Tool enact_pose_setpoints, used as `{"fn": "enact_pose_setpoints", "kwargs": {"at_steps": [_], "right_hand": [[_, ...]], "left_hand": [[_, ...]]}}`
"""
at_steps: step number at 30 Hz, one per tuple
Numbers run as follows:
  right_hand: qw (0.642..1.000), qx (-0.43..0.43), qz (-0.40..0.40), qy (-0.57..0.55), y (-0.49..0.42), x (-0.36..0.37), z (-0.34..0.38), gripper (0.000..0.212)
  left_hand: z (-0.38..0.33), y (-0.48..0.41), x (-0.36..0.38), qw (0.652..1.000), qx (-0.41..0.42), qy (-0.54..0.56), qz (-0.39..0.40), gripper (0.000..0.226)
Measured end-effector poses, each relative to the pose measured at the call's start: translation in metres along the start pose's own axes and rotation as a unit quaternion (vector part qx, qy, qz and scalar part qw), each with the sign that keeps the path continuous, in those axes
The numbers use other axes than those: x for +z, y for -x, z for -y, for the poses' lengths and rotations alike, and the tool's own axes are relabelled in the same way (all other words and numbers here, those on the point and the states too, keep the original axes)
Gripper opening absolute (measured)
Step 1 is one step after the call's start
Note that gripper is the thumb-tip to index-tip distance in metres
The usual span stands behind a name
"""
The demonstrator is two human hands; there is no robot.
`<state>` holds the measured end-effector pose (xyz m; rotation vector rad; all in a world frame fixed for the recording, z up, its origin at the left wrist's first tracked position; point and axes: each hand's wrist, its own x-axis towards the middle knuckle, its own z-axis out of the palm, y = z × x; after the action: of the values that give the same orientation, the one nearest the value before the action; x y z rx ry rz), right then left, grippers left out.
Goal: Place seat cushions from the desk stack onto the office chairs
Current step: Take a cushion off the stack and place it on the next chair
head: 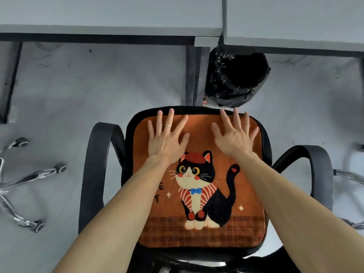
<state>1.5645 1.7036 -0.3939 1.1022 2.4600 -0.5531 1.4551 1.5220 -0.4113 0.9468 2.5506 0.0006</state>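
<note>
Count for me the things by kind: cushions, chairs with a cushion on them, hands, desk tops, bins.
Cushions: 1, orange cat cushion
Chairs with a cushion: 1, black chair
Hands: 2, left hand, right hand
Desk tops: 2, left desk top, right desk top
Bins: 1, black bin
Total: 7

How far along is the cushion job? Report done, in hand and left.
Done: one orange cat cushion lies flat on the black office chair, between its armrests. In hand: the left hand and right hand press flat, fingers spread, on its far half. Left: cannot tell; chrome chair bases show at both sides, seats out of view, and no cushion stack shows on the grey desks.
</note>
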Motion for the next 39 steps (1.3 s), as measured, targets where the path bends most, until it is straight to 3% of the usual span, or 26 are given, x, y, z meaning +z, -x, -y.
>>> {"fn": "enact_pose_setpoints", "kwargs": {"at_steps": [5, 14, 22, 25, 28, 33, 39], "right_hand": [[0.999, 0.032, -0.001, 0.002, -0.022, 0.005, -0.049, 0.086], [0.998, 0.023, -0.06, -0.008, -0.037, 0.015, -0.053, 0.093], [0.997, 0.066, -0.025, 0.012, -0.023, 0.008, -0.043, 0.116], [0.998, 0.02, -0.057, 0.032, 0.016, 0.018, -0.042, 0.102], [0.997, -0.036, -0.064, 0.037, 0.067, 0.045, -0.05, 0.086], [0.998, 0.009, -0.06, 0.023, 0.114, 0.074, -0.064, 0.08], [0.997, 0.014, -0.067, 0.024, 0.108, 0.08, -0.085, 0.082]], "left_hand": [[0.047, -0.009, 0.008, 0.996, -0.088, 0.034, -0.009, 0.089], [0.053, -0.01, 0.021, 0.992, -0.107, 0.019, -0.061, 0.088], [0.047, -0.003, 0.008, 0.994, -0.108, -0.027, -0.005, 0.088], [0.033, 0.014, 0.006, 0.994, -0.098, -0.015, -0.038, 0.077], [0.003, 0.053, 0.02, 0.997, -0.037, 0.02, -0.072, 0.071], [-0.015, 0.118, 0.06, 0.999, -0.044, 0.012, -0.01, 0.072], [0.033, 0.13, 0.077, 0.999, -0.006, -0.039, -0.018, 0.077]]}}
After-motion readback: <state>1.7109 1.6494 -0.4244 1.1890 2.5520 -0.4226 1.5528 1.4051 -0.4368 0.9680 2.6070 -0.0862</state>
